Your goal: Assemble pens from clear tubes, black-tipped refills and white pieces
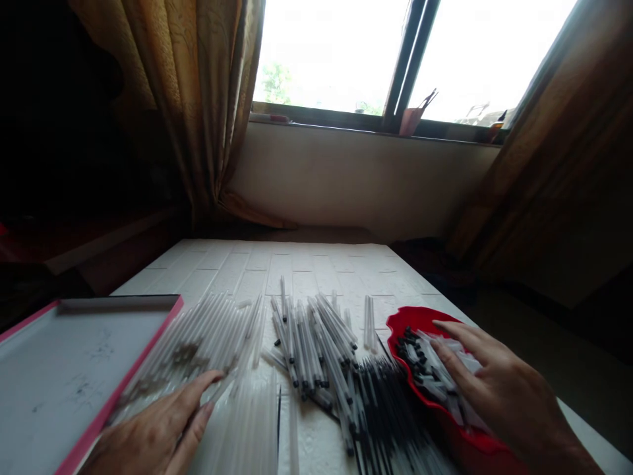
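My left hand (161,422) is at the lower left, thumb and forefinger pinched on the end of a clear pen barrel (220,389). Loose clear barrels (208,330) lie in a spread around it, and more are bunched just to its right. On the right, my right hand (504,382) reaches over a red bowl (395,323) with its fingers stretched out and apart. Black and whitish pen caps (435,369) fill the bowl beneath those fingers. Between the hands lies a pile of pens with black ends (316,343). Thin black refills (386,409) are heaped beside the bowl.
A shallow white tray with a pink rim (143,369) lies at the left. The white brick-patterned table (306,264) runs back toward a wall below a window. Patterned curtains (173,86) hang on both sides, and a cup (411,121) stands on the sill.
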A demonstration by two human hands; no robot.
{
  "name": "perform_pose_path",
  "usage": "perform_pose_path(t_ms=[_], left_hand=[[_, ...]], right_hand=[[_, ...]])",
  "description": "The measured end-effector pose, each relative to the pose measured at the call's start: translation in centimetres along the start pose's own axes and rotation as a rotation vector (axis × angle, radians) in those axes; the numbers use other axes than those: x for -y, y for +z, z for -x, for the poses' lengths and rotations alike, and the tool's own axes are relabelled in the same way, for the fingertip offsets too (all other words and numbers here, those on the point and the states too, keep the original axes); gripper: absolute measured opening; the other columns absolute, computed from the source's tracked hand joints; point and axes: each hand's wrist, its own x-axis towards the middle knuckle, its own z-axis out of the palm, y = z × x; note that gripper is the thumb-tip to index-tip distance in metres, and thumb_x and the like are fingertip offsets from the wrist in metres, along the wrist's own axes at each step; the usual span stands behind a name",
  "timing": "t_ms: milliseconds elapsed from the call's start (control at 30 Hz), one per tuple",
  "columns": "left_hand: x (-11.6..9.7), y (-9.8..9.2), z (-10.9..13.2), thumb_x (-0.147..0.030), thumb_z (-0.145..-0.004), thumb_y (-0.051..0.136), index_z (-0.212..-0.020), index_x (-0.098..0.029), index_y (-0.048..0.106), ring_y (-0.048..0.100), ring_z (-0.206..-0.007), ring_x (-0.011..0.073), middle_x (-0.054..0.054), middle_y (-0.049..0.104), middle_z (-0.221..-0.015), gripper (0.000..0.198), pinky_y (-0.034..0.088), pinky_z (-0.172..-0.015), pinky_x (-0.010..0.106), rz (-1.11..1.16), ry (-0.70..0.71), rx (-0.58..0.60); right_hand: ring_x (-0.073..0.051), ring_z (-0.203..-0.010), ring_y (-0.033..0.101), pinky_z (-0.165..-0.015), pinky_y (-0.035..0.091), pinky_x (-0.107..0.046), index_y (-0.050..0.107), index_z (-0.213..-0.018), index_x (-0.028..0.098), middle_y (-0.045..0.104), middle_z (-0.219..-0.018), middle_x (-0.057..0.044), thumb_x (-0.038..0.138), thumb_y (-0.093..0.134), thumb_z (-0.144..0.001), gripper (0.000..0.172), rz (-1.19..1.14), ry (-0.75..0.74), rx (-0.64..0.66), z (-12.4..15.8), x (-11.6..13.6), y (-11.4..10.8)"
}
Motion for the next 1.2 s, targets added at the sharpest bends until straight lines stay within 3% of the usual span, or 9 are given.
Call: perform_pose_path(t_ms=[133,233,367,467,600,700,833,967,1200], left_hand=[[-1.2,-0.4,-0.7,-0.041,-0.106,0.032,-0.139,-0.033,0.05,0.08,-0.083,0.0142,-0.008,0.081,-0.104,0.038,0.062,-0.071,0.02,0.04,0.04,-0.024],[-1.8,-0.7,-0.9,-0.04,-0.106,0.031,-0.137,-0.033,0.05,0.079,-0.069,0.0131,-0.011,0.082,-0.09,0.037,0.059,-0.058,0.018,0.081,0.061,-0.051],[-2.3,-1.6,-1.6,-0.041,-0.107,0.031,-0.132,-0.032,0.053,0.078,-0.06,0.013,-0.011,0.081,-0.081,0.035,0.057,-0.05,0.018,0.109,0.053,-0.093],[-2.7,-2.8,-2.5,-0.04,-0.106,0.035,-0.125,-0.03,0.058,0.08,-0.069,0.0127,-0.008,0.082,-0.088,0.032,0.059,-0.06,0.015,0.156,0.062,-0.154],[-3.2,-3.7,-3.2,-0.032,-0.103,0.041,-0.127,-0.026,0.058,0.08,-0.085,0.0146,-0.002,0.082,-0.103,0.03,0.061,-0.074,0.017,0.21,0.045,-0.17],[-3.7,-3.7,-3.0,-0.026,-0.101,0.041,-0.129,-0.022,0.056,0.08,-0.079,0.0139,-0.001,0.083,-0.098,0.032,0.061,-0.068,0.016,0.224,0.04,-0.117],[-4.2,-3.0,-2.4,-0.022,-0.1,0.038,-0.129,-0.019,0.055,0.078,-0.063,0.0151,-0.003,0.081,-0.079,0.034,0.06,-0.055,0.02,0.215,0.031,-0.054],[-4.4,-2.3,-2.0,-0.021,-0.099,0.037,-0.129,-0.016,0.057,0.077,-0.058,0.0168,-0.003,0.078,-0.071,0.036,0.058,-0.053,0.024,0.204,0.026,-0.02],[-4.3,-2.4,-2.3,-0.024,-0.099,0.042,-0.124,-0.02,0.062,0.076,-0.056,0.0155,-0.005,0.077,-0.069,0.032,0.056,-0.051,0.022,0.198,0.011,-0.051]], right_hand=[[-0.026,-0.086,0.077,-0.076,0.059,-0.036,0.076,-0.1,0.018,0.08,-0.097,-0.01,0.037,0.047,-0.102,0.034,-0.18,-0.176,-0.033,0.3,4.2,0.3],[-0.02,-0.078,0.074,-0.071,0.054,-0.029,0.073,-0.095,0.021,0.076,-0.088,-0.005,0.025,0.048,-0.102,0.026,-0.307,-0.304,0.134,1.0,7.8,0.6],[-0.018,-0.056,0.066,-0.054,0.041,-0.03,0.061,-0.069,0.025,0.065,-0.064,0.002,0.025,0.059,-0.094,0.025,-0.183,-0.395,0.361,2.6,10.2,0.8],[-0.02,-0.052,0.067,-0.051,0.038,-0.031,0.057,-0.066,0.025,0.065,-0.062,0.001,0.03,0.072,-0.085,0.024,-0.058,-0.433,0.389,3.6,10.3,1.0],[-0.02,-0.05,0.069,-0.05,0.038,-0.031,0.057,-0.066,0.025,0.067,-0.061,0.002,0.022,0.072,-0.08,0.021,-0.026,-0.47,0.431,4.1,10.1,1.5],[-0.018,-0.05,0.069,-0.049,0.038,-0.03,0.056,-0.067,0.026,0.068,-0.061,0.003,0.016,0.063,-0.084,0.021,-0.03,-0.508,0.465,4.2,9.9,1.7],[-0.017,-0.046,0.068,-0.047,0.038,-0.03,0.053,-0.064,0.027,0.066,-0.056,0.005,0.016,0.058,-0.086,0.025,-0.006,-0.499,0.413,3.9,9.2,1.6],[-0.018,-0.043,0.067,-0.044,0.038,-0.03,0.054,-0.065,0.028,0.065,-0.055,0.005,0.025,0.054,-0.093,0.028,-0.016,-0.411,0.367,3.3,8.2,0.7],[-0.022,-0.065,0.074,-0.057,0.052,-0.03,0.07,-0.086,0.026,0.076,-0.079,-0.003,0.047,0.041,-0.104,0.04,-0.252,-0.104,0.206,2.0,7.5,-1.1]])
